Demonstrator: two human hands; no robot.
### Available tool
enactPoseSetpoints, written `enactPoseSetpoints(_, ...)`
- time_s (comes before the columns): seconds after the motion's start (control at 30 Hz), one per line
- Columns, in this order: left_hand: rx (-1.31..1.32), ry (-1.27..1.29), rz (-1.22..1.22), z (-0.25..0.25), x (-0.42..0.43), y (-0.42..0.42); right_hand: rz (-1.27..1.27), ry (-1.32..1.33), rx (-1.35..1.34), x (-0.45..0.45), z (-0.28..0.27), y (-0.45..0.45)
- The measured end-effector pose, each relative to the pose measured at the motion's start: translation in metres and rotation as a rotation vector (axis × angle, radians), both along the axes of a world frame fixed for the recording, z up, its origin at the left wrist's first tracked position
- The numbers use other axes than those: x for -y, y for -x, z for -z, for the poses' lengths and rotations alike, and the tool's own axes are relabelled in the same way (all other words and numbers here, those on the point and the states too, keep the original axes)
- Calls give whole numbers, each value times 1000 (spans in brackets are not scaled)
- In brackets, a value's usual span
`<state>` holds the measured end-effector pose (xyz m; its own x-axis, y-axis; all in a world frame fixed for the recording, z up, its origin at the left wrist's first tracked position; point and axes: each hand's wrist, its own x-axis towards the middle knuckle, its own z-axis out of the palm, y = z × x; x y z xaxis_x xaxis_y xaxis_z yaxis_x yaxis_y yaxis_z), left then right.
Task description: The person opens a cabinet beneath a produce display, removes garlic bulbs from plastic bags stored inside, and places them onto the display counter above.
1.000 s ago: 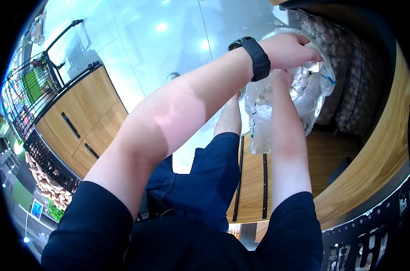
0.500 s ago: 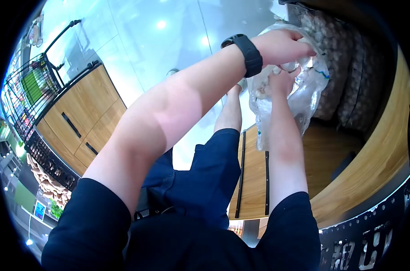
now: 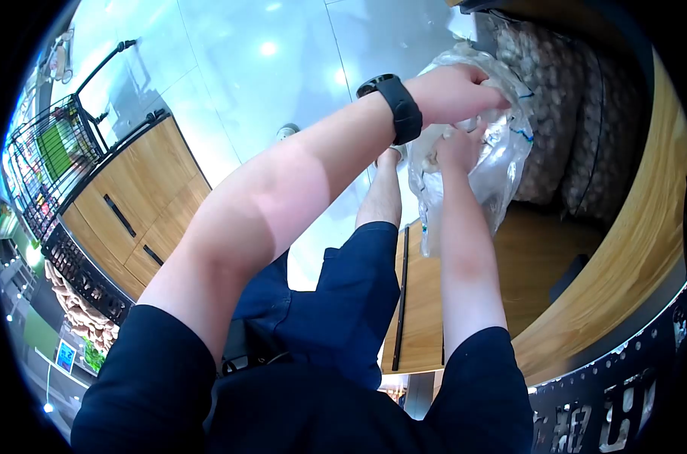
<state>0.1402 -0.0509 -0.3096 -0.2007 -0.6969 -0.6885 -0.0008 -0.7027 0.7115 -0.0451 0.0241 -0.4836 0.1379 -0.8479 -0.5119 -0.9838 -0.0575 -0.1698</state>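
Observation:
A translucent plastic bag (image 3: 502,170) with bits of blue along its edge hangs in front of me at the upper right. Pale roundish lumps show dimly through its upper part. My left hand (image 3: 455,94), with a black watch on the wrist, reaches across and is closed on the bag's far upper part. Just below it, my right hand (image 3: 457,149) has its fingers curled against the near side, pinching the plastic. The fingertips of both hands are partly hidden, and whether the right one also holds a lump is unclear.
Mesh sacks (image 3: 536,113) full of pale round produce stand inside the wooden cabinet at the right. Its curved wooden edge (image 3: 623,261) runs beside my right arm. At left are another wooden cabinet (image 3: 131,204) and a black wire basket rack (image 3: 52,151). Shiny floor tiles (image 3: 245,76) lie ahead.
Both hands and the bag have shifted slightly left and a little lower in view. The hold of both hands on the bag looks the same.

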Motion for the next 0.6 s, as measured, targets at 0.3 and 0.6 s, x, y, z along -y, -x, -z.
enactPoseSetpoints(0.3, -47, -97, -124, -8, -15, -15, -117, -117, -53, 11, -21, 18)
enactPoseSetpoints(0.6, -89, -191, 45, -30, -36, 3, 452, -754, 26, 38, -81, 44)
